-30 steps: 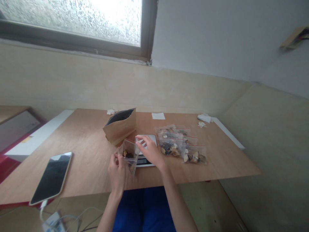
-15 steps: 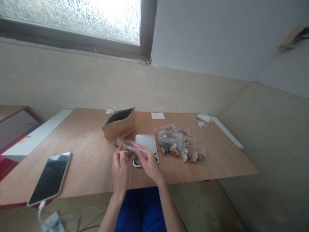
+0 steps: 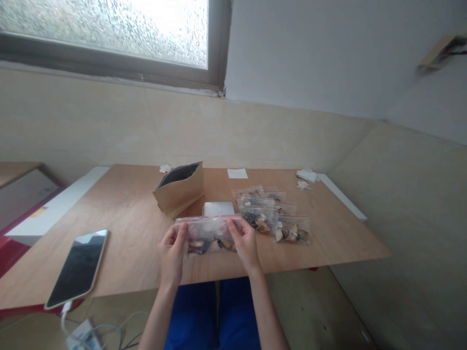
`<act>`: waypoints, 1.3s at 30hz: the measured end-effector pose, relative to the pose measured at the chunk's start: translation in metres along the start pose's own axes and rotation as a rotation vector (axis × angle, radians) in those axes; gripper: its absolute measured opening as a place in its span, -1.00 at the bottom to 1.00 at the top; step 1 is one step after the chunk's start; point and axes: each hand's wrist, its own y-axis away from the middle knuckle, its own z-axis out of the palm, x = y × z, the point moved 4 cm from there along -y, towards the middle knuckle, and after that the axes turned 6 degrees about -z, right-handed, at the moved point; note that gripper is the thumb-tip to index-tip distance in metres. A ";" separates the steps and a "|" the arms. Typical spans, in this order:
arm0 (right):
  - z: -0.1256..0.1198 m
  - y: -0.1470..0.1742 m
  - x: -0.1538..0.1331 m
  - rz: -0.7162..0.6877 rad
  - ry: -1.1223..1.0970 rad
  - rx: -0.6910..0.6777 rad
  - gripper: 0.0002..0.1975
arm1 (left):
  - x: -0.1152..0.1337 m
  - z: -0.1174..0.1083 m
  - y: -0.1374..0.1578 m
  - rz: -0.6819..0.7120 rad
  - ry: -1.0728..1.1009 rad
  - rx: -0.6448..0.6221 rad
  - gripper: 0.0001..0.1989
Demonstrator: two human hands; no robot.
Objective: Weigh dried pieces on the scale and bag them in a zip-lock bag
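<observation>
A clear zip bag (image 3: 209,236) with a red strip along its top hangs between my hands, dark and tan dried pieces lying along its bottom. My left hand (image 3: 173,250) pinches its upper left corner, thumb in front. At the upper right corner my right hand (image 3: 245,243) grips it the same way. Behind the bag is a small scale (image 3: 218,209) with a silver plate, its front part hidden. To the right lie several filled zip bags (image 3: 258,216), overlapping, with one bag (image 3: 292,233) nearest the table's front edge.
An open brown paper pouch (image 3: 180,189) stands left of the scale. A phone (image 3: 78,270) with a cable plugged in lies at the left front edge. White paper (image 3: 237,173) and crumpled tissue (image 3: 307,176) rest near the wall.
My hands have moved apart, and the bag, slanted and bunched before, is now stretched level and facing me. It covers more of the scale.
</observation>
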 end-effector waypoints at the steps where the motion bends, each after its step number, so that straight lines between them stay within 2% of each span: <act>1: -0.003 0.000 -0.001 0.001 -0.007 0.042 -0.70 | 0.000 0.001 0.001 0.000 0.010 0.005 -0.68; 5: -0.012 0.000 -0.003 0.016 -0.023 0.137 -0.69 | 0.001 0.005 0.003 -0.021 0.054 0.001 -0.66; 11: -0.022 0.003 -0.007 -0.014 0.015 0.172 -0.66 | 0.001 0.008 0.004 -0.032 0.109 -0.020 -0.61; 17: -0.025 0.005 -0.017 -0.089 0.103 0.261 -0.68 | 0.016 0.006 0.014 0.065 -0.035 0.070 -0.68; 22: -0.025 0.007 -0.022 -0.120 0.114 0.282 -0.67 | 0.022 0.007 0.020 0.119 -0.055 0.139 -0.70; 25: -0.024 0.007 -0.020 -0.098 0.079 0.284 -0.66 | 0.021 0.011 0.020 0.102 0.002 0.123 -0.71; 31: -0.016 0.006 -0.015 -0.068 0.007 0.171 -0.72 | 0.013 0.017 0.020 0.043 0.240 0.099 -0.70; 34: -0.015 0.006 -0.013 -0.080 -0.037 0.185 -0.76 | 0.013 0.016 0.019 0.077 0.197 0.082 -0.69; 39: -0.016 0.006 -0.012 -0.077 -0.075 0.207 -0.78 | 0.017 0.017 0.019 0.097 0.099 -0.022 -0.73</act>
